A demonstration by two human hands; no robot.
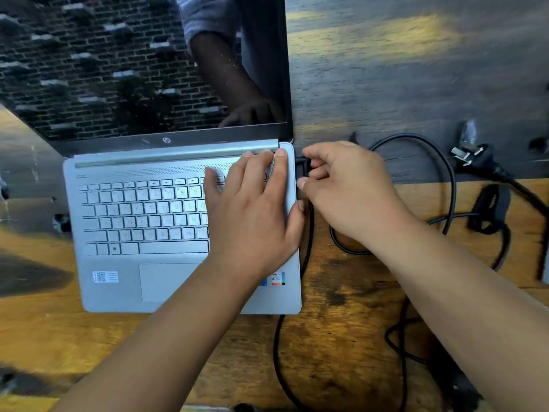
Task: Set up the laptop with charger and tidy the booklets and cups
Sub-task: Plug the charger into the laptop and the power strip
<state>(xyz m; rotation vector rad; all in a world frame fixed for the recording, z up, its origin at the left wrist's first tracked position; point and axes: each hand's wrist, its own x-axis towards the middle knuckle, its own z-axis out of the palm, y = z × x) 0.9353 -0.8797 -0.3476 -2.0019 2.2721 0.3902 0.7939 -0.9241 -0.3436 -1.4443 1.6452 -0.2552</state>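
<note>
Forearms: nearest the camera, both reach forward over the wooden table (341, 292).
Laptop (133, 227): open, under the left hand (252, 209), which lies spread flat on its right keys, bracing it.
Cable (306, 239): runs beneath the right hand (350, 188), whose fingers pinch a dark connector at the laptop's right edge.
Wall plug (469, 154): loose, well right of the right hand.
Risk: a crooked push could miss the socket or shift the laptop; slack loops could snag.
Writing: "hp" below the screen; "iRIS" sticker by the left wrist; QR label unreadable.

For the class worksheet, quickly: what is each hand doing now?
Left hand: open, flat on the laptop.
Right hand: closed on the charger connector.
</note>
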